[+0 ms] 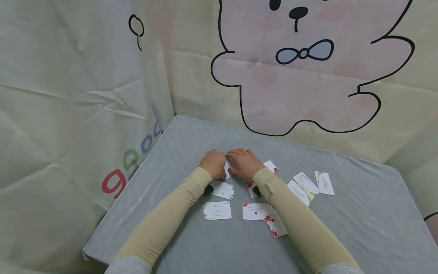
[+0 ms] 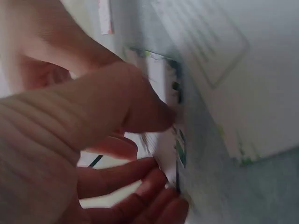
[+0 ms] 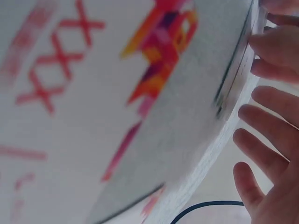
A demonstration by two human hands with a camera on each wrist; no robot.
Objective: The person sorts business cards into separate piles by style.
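Observation:
My left hand holds a white business card with green leaf print, near the table's middle. In the left wrist view its thumb lies over the card and its fingertips are at the lower edge. My right hand is just right of the card, its fingers extended and spread in the right wrist view. Close below the left hand lie two more leaf-print cards, an upper one and a lower one. The hands partly hide the held card.
Red-flowered cards lie under and beside the right forearm, including one flat card and an overlapped one. Farther right are several yellow-green-edged cards. A grey cloth covers the table; printed curtains stand behind and left.

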